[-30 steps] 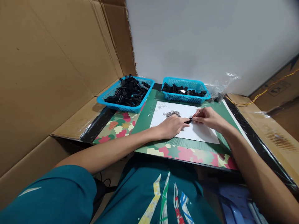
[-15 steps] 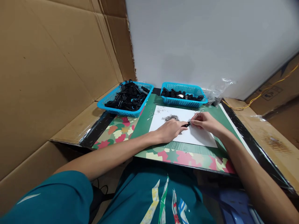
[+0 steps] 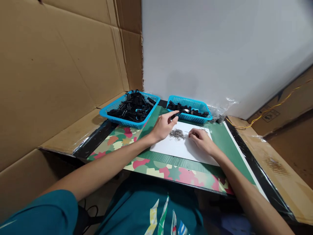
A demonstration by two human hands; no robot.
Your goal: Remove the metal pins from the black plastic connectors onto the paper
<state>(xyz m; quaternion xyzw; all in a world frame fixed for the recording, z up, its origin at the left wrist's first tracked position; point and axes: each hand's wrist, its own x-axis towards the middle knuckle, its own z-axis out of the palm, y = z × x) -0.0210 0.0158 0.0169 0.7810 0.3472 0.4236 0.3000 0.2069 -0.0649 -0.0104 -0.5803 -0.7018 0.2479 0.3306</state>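
Observation:
My left hand (image 3: 164, 125) is raised near the front left corner of the right blue basket (image 3: 205, 119), with a small black part (image 3: 174, 115) between thumb and fingers. Over the white sheet (image 3: 181, 154), my right hand (image 3: 201, 139) is closed on a thin metal tool (image 3: 187, 132) that points left. Its tip lies near a pile of tiny metal pieces (image 3: 177, 134). More black parts fill the left blue basket (image 3: 104, 113) and lie in the right one.
A clear plastic bag (image 3: 221, 112) sits right of the right basket. Cardboard walls (image 3: 73, 62) rise at the left, and a white wall (image 3: 195, 49) stands behind. Yellow wires (image 3: 264, 115) run along the right. The green mat (image 3: 226, 143) lies beneath the sheet.
My left hand has lifted off the sheet with the black part and moved up toward the right basket. My right hand has moved left and down, toward the metal pile. The view has shifted slightly.

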